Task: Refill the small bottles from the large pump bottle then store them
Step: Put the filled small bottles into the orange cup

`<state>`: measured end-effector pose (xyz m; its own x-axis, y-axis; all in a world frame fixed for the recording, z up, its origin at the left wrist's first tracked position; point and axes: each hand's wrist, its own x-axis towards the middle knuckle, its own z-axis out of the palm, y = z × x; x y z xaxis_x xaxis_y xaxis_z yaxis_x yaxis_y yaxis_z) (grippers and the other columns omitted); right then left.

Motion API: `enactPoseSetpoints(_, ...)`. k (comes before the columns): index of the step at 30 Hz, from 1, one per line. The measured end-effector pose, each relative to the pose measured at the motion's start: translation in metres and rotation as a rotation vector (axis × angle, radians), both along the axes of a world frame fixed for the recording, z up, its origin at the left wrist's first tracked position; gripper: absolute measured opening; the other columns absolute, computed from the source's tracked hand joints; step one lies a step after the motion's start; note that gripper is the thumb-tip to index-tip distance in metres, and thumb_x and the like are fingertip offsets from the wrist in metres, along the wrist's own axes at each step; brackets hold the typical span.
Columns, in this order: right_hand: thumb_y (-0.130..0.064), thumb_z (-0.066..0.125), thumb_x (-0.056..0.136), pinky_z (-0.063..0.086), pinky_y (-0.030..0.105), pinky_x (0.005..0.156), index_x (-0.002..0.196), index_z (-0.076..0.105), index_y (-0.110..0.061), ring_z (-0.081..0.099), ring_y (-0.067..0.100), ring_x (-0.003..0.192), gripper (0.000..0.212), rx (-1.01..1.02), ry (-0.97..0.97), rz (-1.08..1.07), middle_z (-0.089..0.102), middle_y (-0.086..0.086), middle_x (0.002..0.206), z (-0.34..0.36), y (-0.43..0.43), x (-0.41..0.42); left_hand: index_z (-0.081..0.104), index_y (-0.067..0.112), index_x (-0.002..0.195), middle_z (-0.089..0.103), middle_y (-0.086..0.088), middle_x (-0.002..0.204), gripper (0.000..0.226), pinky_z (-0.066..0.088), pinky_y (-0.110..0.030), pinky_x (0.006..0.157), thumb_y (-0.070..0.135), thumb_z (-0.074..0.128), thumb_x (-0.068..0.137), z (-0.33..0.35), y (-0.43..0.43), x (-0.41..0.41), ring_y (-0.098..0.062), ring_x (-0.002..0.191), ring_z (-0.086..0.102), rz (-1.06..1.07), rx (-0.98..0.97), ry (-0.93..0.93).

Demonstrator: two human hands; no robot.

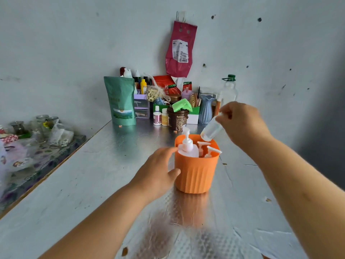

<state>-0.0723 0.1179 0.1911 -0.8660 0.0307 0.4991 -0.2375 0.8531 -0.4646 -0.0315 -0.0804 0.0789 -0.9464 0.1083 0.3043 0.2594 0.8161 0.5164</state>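
Orange ribbed plastic tub (196, 176) gripped by left hand (158, 174); small clear bottle (211, 130) pinched, tilted above it, by right hand (240, 122). Might snag white pump heads (203, 144), slip.

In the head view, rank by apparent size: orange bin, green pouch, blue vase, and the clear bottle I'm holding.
1. orange bin, though it is nearer.
2. green pouch.
3. blue vase and clear bottle look about alike; the bottle is nearer, so unranked.

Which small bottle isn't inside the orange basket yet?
The clear bottle pinched in the right hand, tilted above the basket rim; the two pump-topped ones stand inside.
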Motion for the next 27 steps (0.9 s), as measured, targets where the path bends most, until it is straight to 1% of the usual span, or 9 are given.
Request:
enactPoseSetpoints(2, -0.022, 0.058, 0.09, 0.039, 0.027, 0.069, 0.106, 0.066, -0.012, 0.052, 0.024, 0.083, 0.021, 0.086, -0.06, 0.001, 0.065, 0.012, 0.106, -0.01, 0.0, -0.009, 0.029, 0.028, 0.149, 0.033, 0.004, 0.155, 0.062, 0.03, -0.026, 0.11, 0.033, 0.059, 0.095, 0.002, 0.007, 0.001, -0.014, 0.14, 0.035, -0.012, -0.031, -0.007)
enactPoseSetpoints(4, -0.023, 0.058, 0.091, 0.038, 0.027, 0.07, 0.11, 0.066, -0.013, 0.05, 0.022, 0.084, 0.023, 0.147, -0.121, 0.008, 0.064, 0.012, 0.11, -0.016, -0.001, -0.015, 0.028, 0.028, 0.15, 0.032, 0.004, 0.156, 0.063, 0.032, -0.027, 0.11, 0.035, 0.058, 0.095, 0.003, 0.01, 0.002, -0.014, 0.14, 0.036, -0.005, -0.049, -0.007)
enactPoseSetpoints(6, -0.023, 0.059, 0.09, 0.044, 0.03, 0.073, 0.11, 0.067, -0.013, 0.054, 0.023, 0.09, 0.024, 0.188, -0.179, 0.014, 0.064, 0.011, 0.113, -0.02, -0.002, -0.019, 0.027, 0.027, 0.151, 0.032, 0.004, 0.156, 0.063, 0.033, -0.027, 0.11, 0.035, 0.057, 0.096, 0.004, 0.012, 0.003, -0.015, 0.14, 0.037, 0.002, -0.066, -0.006)
enactPoseSetpoints(9, -0.023, 0.06, 0.089, 0.05, 0.036, 0.086, 0.11, 0.068, -0.016, 0.06, 0.026, 0.102, 0.023, 0.221, -0.224, 0.029, 0.065, 0.008, 0.115, -0.028, -0.005, -0.022, 0.026, 0.026, 0.151, 0.032, 0.003, 0.157, 0.064, 0.034, -0.029, 0.11, 0.035, 0.057, 0.096, 0.004, 0.013, 0.004, -0.016, 0.139, 0.038, 0.008, -0.08, -0.014)
enactPoseSetpoints(12, -0.024, 0.06, 0.09, 0.049, 0.034, 0.086, 0.112, 0.067, -0.016, 0.059, 0.026, 0.103, 0.024, 0.219, -0.243, 0.031, 0.065, 0.007, 0.116, -0.035, -0.006, -0.024, 0.025, 0.026, 0.152, 0.032, 0.004, 0.157, 0.066, 0.037, -0.03, 0.11, 0.036, 0.057, 0.095, 0.004, 0.015, 0.003, -0.015, 0.139, 0.039, 0.014, -0.073, -0.022)
enactPoseSetpoints(16, -0.026, 0.06, 0.091, 0.046, 0.03, 0.085, 0.121, 0.062, -0.021, 0.058, 0.023, 0.108, 0.031, 0.158, -0.234, 0.037, 0.063, 0.004, 0.122, -0.04, -0.007, -0.027, 0.022, 0.027, 0.154, 0.032, 0.006, 0.157, 0.07, 0.039, -0.031, 0.11, 0.039, 0.058, 0.095, 0.001, 0.016, 0.001, -0.014, 0.138, 0.041, 0.026, -0.081, -0.027)
enactPoseSetpoints(20, -0.024, 0.058, 0.092, 0.044, 0.027, 0.08, 0.124, 0.06, -0.021, 0.058, 0.022, 0.107, 0.032, 0.117, -0.251, 0.052, 0.061, 0.004, 0.124, -0.043, -0.01, -0.03, 0.018, 0.028, 0.155, 0.032, 0.006, 0.157, 0.073, 0.039, -0.032, 0.111, 0.04, 0.057, 0.095, 0.0, 0.018, 0.001, -0.014, 0.139, 0.04, 0.023, -0.088, -0.039)
enactPoseSetpoints(23, -0.023, 0.052, 0.094, 0.045, 0.033, 0.085, 0.128, 0.054, -0.021, 0.052, 0.028, 0.113, 0.034, 0.137, -0.292, 0.015, 0.057, 0.009, 0.127, -0.047, -0.006, -0.03, 0.017, 0.029, 0.155, 0.032, 0.006, 0.158, 0.074, 0.039, -0.034, 0.111, 0.04, 0.058, 0.095, 0.001, 0.017, 0.001, -0.014, 0.139, 0.041, 0.026, -0.093, -0.049)
enactPoseSetpoints(27, -0.032, 0.043, 0.095, 0.048, 0.043, 0.094, 0.143, 0.032, -0.029, 0.051, 0.031, 0.117, 0.049, 0.068, -0.368, 0.031, 0.049, 0.011, 0.136, -0.057, -0.006, -0.028, 0.018, 0.029, 0.154, 0.033, 0.006, 0.157, 0.072, 0.04, -0.034, 0.111, 0.041, 0.058, 0.095, 0.002, 0.019, 0.0, -0.014, 0.138, 0.042, 0.036, -0.08, -0.06)
